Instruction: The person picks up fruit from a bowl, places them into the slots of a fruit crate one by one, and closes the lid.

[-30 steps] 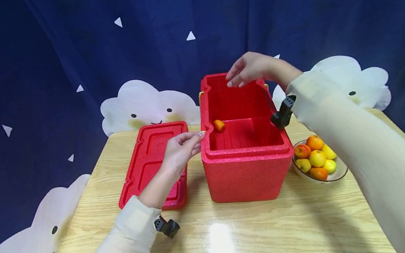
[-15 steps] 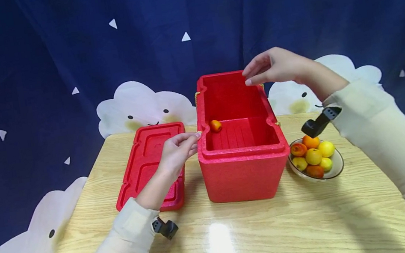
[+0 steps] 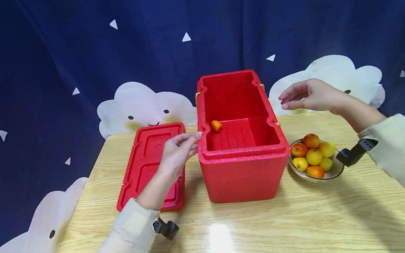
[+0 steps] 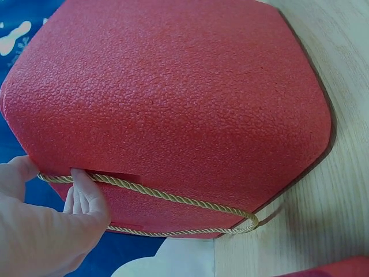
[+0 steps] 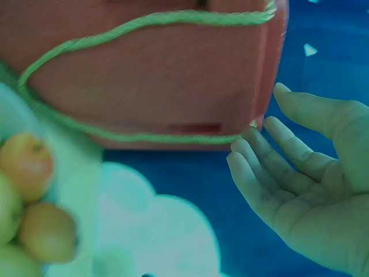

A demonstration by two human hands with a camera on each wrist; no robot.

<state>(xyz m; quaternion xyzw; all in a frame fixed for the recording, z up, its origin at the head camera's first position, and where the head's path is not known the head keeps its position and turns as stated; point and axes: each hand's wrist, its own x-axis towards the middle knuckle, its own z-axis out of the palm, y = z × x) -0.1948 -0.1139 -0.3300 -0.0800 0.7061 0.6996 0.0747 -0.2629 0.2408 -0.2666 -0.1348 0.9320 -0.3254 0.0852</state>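
Observation:
A red foam box point(image 3: 248, 176) stands with its top off, and one orange-red fruit point(image 3: 216, 126) lies inside against the left wall. My left hand point(image 3: 180, 149) is at the box's left rim, fingertips on the gold rope handle point(image 4: 190, 201) where it meets the edge. In the left wrist view one finger crosses over that rope. My right hand point(image 3: 311, 96) hovers in the air right of the box, fingers loosely bent and holding nothing. Below it a bowl point(image 3: 335, 174) holds several red, orange and yellow fruits point(image 3: 313, 156).
Left of the box, the red lid point(image 3: 146, 169) lies on the wooden table point(image 3: 264, 234), partly behind my left hand. A blue curtain point(image 3: 158, 33) with white cloud shapes hangs close behind the table.
My right hand has moved from above the box out to the right and lower, beyond its right rim. My left hand stays at the left rim. The view has shifted slightly.

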